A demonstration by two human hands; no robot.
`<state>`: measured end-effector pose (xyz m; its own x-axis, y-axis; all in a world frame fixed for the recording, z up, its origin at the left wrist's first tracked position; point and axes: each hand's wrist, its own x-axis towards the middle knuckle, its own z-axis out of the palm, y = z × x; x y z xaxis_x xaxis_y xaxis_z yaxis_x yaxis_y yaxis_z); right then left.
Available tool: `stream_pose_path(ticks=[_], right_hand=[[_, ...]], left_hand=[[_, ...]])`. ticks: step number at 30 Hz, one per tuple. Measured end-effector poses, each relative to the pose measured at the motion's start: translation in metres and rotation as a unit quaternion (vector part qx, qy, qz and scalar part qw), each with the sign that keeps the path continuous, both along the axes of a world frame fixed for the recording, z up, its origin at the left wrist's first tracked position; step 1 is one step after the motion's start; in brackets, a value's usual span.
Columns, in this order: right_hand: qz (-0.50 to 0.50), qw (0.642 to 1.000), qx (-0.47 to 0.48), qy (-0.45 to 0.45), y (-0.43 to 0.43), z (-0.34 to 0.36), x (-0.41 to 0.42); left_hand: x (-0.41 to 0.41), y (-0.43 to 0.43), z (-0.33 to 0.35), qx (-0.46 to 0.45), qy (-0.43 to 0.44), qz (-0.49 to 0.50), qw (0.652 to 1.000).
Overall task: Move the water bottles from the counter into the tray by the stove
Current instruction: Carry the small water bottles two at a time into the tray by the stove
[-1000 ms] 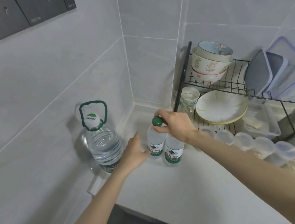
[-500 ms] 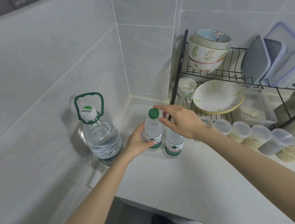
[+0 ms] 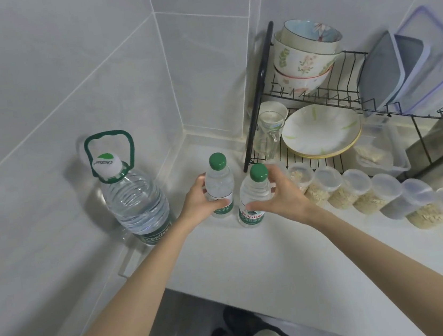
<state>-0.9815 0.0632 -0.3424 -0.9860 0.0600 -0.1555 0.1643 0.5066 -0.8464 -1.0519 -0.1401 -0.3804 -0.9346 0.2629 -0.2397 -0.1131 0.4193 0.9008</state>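
Observation:
Two small clear water bottles with green caps stand upright side by side on the white counter point(image 3: 254, 261) near the corner. My left hand point(image 3: 201, 203) grips the left bottle point(image 3: 218, 180) around its body. My right hand point(image 3: 282, 198) grips the right bottle point(image 3: 255, 191) around its body, thumb in front and fingers behind. A large clear water jug point(image 3: 135, 200) with a green carry handle stands against the left wall, apart from both hands. No tray or stove shows in this view.
A black wire dish rack point(image 3: 345, 96) holds stacked bowls point(image 3: 304, 57), plates point(image 3: 321, 130), a glass point(image 3: 268, 134) and container lids. A row of several lidded tubs of grain point(image 3: 371, 191) lies along the counter to the right. The counter's front edge is close below.
My right hand left the left bottle's cap and now grips the right bottle's body. My left hand closed around the left bottle. The view tilted down slightly.

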Motion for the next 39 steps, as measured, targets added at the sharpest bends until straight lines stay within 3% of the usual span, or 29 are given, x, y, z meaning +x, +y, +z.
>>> stream_pose_path(ticks=[3,12,22,29,39], right_hand=[[-0.006,0.999,-0.006,-0.035,-0.005,-0.010,0.002],[-0.036,0.999,0.012,-0.023,0.001,-0.011,-0.010],[-0.071,0.989,-0.122,-0.049,0.031,0.010,-0.015],[-0.087,0.986,-0.142,0.011,0.026,0.039,0.017],[-0.263,0.944,-0.174,0.101,0.015,0.080,0.123]], left_hand=[[-0.002,0.001,-0.003,-0.006,-0.005,-0.004,1.000],[0.003,0.012,-0.003,0.070,0.011,0.088,0.994],[0.004,0.017,0.041,0.088,0.039,0.130,0.987],[0.016,0.013,0.070,0.095,0.060,0.072,0.991],[0.062,0.037,0.109,0.108,0.067,-0.099,0.987]])
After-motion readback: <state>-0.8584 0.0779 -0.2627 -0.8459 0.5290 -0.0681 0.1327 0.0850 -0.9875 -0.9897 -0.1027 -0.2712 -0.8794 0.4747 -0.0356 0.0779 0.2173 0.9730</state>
